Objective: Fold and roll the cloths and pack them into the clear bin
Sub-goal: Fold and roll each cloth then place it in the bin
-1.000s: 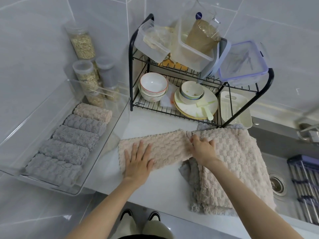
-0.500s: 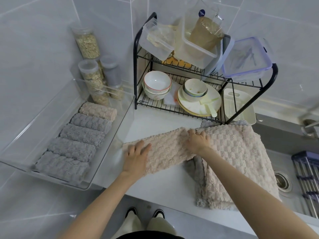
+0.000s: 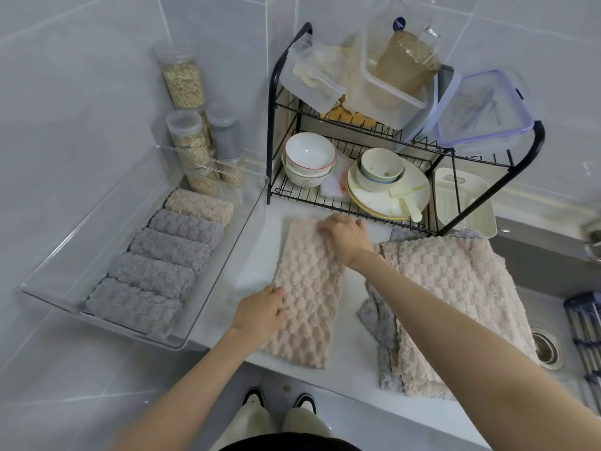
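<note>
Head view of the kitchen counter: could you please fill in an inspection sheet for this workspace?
Surface: white counter, bare between the cloths.
Job's things: folded beige cloth lying flat, not yet rolled; clear bin holding one beige roll and four grey rolls; pile of cloths on the right.
Clutter: dish rack with bowls, plates and plastic containers; grain jars behind the bin.
Grippers: left hand rests on the cloth's left edge; right hand on its far end, grip unclear.
Cables: nothing seen.
Surroundings: grey tiled walls; sink at right.
</note>
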A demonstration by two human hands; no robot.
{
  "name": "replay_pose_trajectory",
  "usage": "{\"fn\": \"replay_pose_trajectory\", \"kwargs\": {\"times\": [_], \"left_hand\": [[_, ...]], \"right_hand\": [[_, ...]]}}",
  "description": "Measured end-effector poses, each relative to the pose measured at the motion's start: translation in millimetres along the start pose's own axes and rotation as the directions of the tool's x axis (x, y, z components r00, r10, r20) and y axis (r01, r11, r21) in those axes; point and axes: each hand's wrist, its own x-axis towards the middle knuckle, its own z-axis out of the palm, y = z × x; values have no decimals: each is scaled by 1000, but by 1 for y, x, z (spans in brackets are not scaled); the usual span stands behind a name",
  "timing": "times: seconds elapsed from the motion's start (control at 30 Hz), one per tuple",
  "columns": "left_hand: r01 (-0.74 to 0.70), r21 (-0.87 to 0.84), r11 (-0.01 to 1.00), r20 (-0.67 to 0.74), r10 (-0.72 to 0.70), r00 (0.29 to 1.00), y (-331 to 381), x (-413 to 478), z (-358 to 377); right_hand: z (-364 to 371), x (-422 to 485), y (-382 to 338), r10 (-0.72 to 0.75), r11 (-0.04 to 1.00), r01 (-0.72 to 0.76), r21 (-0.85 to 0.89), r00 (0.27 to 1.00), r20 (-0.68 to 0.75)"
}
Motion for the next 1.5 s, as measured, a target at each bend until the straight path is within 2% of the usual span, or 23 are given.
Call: {"fn": "replay_pose_trajectory", "kwargs": {"times": [0.2, 0.33, 0.47, 0.6, 0.73, 0.83, 0.97, 1.03, 1.1, 1.27, 1.5], "left_hand": [[-75, 16, 997, -187, 77, 979, 3, -9, 6], [-124, 30, 992, -77, 126, 989, -1, -14, 24], [-88, 153, 984, -20, 92, 996, -13, -19, 45], [-70, 154, 986, -21, 74, 997, -24, -24, 50], [-129, 164, 978, 3, 130, 991, -27, -22, 51], [-143, 92, 985, -21, 145, 989, -24, -25, 48], [-190, 21, 982, -129, 191, 973, -22, -39, 38], [-239, -14, 971, -230, 229, 946, -21, -49, 35], [-292, -26, 956, -290, 272, 918, -19, -57, 35], [-367, 4, 930, -179, 362, 915, -21, -64, 48], [-355, 20, 935, -204, 351, 914, -22, -65, 51]], "right_hand": [[10, -13, -14, -28, 991, 19, 130, 998, 63], [41, -59, -18, -91, 983, 63, 172, 982, 163], [80, -101, -17, -130, 990, 112, 91, 964, 231], [108, -123, 1, -142, 990, 143, 10, 974, 177], [108, -126, 14, -121, 984, 137, -113, 983, 135], [106, -125, 13, -165, 973, 172, -155, 985, 55], [94, -143, 3, -254, 967, 254, -9, 966, -55], [89, -156, 0, -319, 945, 324, 57, 945, -70], [90, -166, 2, -395, 916, 398, 52, 917, -53], [101, -180, 5, -435, 900, 433, 59, 900, 23], [115, -183, 5, -407, 908, 419, 9, 887, -220]]}}
